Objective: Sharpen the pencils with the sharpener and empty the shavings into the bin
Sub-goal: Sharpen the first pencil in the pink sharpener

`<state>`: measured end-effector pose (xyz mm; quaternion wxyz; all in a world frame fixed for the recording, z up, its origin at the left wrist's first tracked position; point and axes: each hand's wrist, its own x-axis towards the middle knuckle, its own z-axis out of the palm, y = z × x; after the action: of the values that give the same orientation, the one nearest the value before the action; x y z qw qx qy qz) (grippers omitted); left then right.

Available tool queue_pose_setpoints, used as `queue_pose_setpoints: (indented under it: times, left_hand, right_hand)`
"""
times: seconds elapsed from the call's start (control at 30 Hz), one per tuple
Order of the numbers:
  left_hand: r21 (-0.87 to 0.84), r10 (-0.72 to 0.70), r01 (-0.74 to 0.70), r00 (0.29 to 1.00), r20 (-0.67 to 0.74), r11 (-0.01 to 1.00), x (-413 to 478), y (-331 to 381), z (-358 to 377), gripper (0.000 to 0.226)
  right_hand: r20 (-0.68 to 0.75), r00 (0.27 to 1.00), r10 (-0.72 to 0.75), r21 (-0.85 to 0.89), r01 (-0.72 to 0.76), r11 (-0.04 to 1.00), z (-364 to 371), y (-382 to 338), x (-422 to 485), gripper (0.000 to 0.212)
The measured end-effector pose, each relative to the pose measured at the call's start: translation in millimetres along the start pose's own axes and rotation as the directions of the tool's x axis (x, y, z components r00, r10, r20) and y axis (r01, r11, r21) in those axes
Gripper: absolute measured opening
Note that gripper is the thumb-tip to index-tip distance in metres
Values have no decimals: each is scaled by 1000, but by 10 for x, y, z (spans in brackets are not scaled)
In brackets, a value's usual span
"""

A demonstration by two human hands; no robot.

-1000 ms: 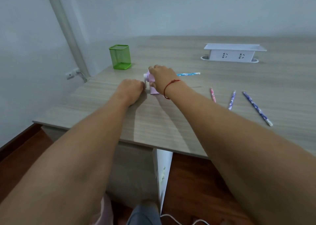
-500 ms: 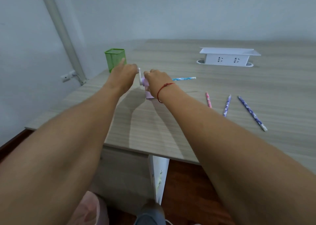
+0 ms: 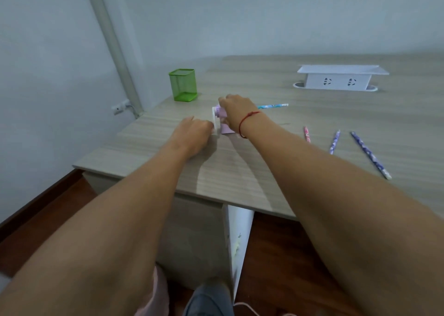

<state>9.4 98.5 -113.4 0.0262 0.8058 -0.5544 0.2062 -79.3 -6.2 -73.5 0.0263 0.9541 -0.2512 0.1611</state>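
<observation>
At the near edge of the view, a grey shoe (image 3: 209,299) is standing on the dark wood floor below the table (image 3: 240,183). Both forearms are reaching over the table's front edge. The left hand (image 3: 194,133) is lying low on the tabletop with its fingers curled around the white crank (image 3: 215,121), gripping it at the lower end of its swing. The crank is projecting from the left side of the lilac sharpener (image 3: 225,128), which is sitting on the tabletop directly right of that hand. The right hand (image 3: 236,111), with a red string bracelet (image 3: 247,121) on its wrist, is covering the top of the sharpener with curled fingers and clamping it down. A blue patterned pencil (image 3: 272,106) is projecting from behind this hand to the right, with its near end hidden. To the right, well apart from both hands, a pink pencil (image 3: 306,134), a short purple pencil (image 3: 334,141) and a long purple pencil (image 3: 370,154) are lying loose; their print is too small to read. Farther back on the left, a green mesh pen cup (image 3: 183,85) is standing upright; its contents cannot be told. At the far right, a white socket box (image 3: 341,78) is showing two outlets and no legible marking.
</observation>
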Motion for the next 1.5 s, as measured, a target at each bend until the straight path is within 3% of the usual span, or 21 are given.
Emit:
queue_pose_setpoints:
  times: [0.23, 0.57, 0.8, 0.93, 1.1, 1.33, 1.5]
  left_hand:
    - [7, 2, -3, 991, 133, 1000, 324, -124, 167, 31]
    - [32, 31, -30, 999, -35, 999, 722, -354, -13, 17]
    - [-131, -59, 38, 985, -163, 991, 536, -251, -173, 21]
    - [-143, 21, -58, 968, -251, 988, 232, -191, -202, 18]
    - [-216, 44, -59, 996, -74, 975, -78, -116, -35, 20]
    - [-222, 16, -1, 998, 67, 975, 135, -194, 192, 33]
    - [-131, -22, 40, 991, 135, 991, 428, -266, 245, 29]
  right_hand:
    - [-12, 1000, 2, -8, -2, 1000, 49, 21, 24, 35]
    - [12, 1000, 8, -69, -7, 998, 38, 0, 74, 36]
    - [24, 998, 50, -69, -49, 996, -54, -68, 49, 27]
    - [46, 996, 76, -48, -74, 996, -88, -77, 52, 30]
    - [58, 996, 70, -39, -68, 997, -102, -77, 44, 30]
    - [56, 998, 42, -44, -40, 998, -80, -47, 77, 30]
    - [65, 997, 49, -40, -47, 998, -95, -38, 90, 29]
